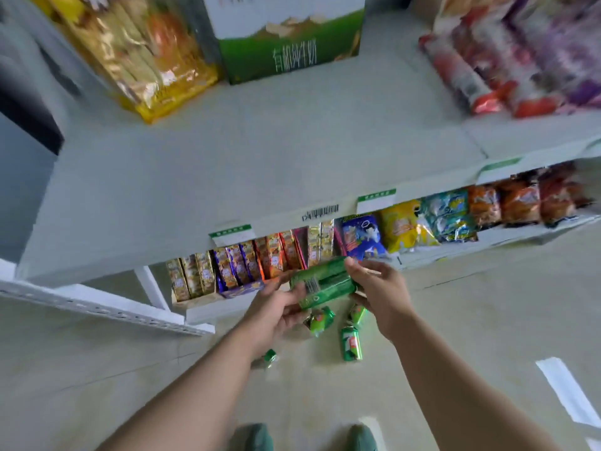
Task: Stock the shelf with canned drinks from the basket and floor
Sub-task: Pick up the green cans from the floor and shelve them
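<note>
1. The green cans [322,283], seemingly two lying sideways, hang near the shelf's front edge.
2. The left hand [276,307] and right hand [380,294] each curl round an end.
3. Carrying step: next, lift them onto the bare shelf [227,164] and stand them upright.
4. Loose cans [351,343] lie on the floor below.
</note>
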The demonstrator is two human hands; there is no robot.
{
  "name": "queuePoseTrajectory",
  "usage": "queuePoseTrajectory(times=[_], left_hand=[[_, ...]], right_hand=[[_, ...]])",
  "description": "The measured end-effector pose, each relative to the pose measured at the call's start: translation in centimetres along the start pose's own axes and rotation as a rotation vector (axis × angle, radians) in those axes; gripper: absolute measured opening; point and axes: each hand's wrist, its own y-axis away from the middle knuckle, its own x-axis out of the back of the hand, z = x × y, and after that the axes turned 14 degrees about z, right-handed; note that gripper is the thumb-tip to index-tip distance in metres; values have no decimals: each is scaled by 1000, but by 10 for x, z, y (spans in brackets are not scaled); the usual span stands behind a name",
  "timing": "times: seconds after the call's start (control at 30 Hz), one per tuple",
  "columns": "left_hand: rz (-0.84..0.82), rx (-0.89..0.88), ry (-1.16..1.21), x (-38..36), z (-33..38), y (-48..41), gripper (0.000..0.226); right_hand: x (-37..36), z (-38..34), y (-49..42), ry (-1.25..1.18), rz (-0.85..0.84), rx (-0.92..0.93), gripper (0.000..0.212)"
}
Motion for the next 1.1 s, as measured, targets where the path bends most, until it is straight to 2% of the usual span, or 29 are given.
queuePoseTrajectory(times=[0.07, 0.3, 0.53, 0.6, 0.77, 0.87, 0.97, 1.1], left_hand=[[-73, -36, -32, -12, 32, 38, 33], [-282, -120, -172, -40, 113, 158, 42], [-401, -318, -234, -58, 203, 240, 34], [-443, -345, -280, -58, 229, 266, 38], [-699, -426, -547, -48, 293, 341, 37], [-827, -532, -708, -43, 321, 381, 46], [-826, -591, -675, -42, 344, 411, 34], [-838, -636, -547, -29, 384, 444, 40]], right_hand=[[21, -39, 22, -21, -40, -24, 44], [87, -146, 101, -34, -147, 42, 41], [107, -267, 176, 29, -260, 311, 29], [111, -301, 199, 51, -295, 374, 32], [123, -379, 265, 213, -467, 496, 30], [125, -425, 309, 322, -533, 585, 42], [119, -463, 347, 390, -534, 708, 45], [103, -505, 391, 389, -562, 842, 40]])
